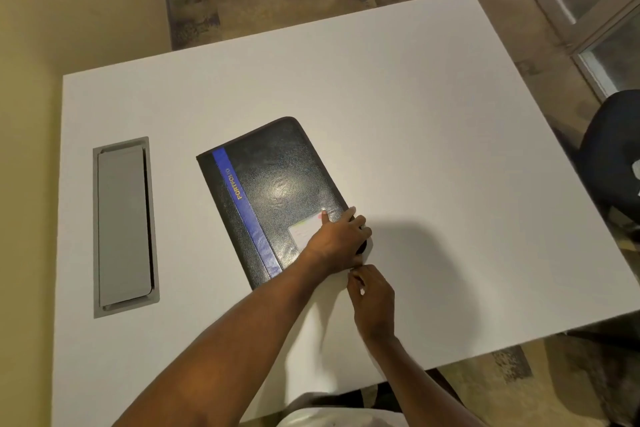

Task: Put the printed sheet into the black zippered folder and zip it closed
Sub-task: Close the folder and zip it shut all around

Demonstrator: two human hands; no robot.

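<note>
A black zippered folder with a blue stripe reading PORTFOLIO lies closed and flat on the white table. A pale label sits near its lower right corner. My left hand presses down on that corner, fingers wrapped over the folder's edge. My right hand is just below the corner, fingertips pinched together at the folder's edge, apparently on the zipper pull, which is too small to see. The printed sheet is not visible.
A grey cable hatch is set into the table at the left. A dark office chair stands beyond the table's right edge. The near table edge runs just below my forearms.
</note>
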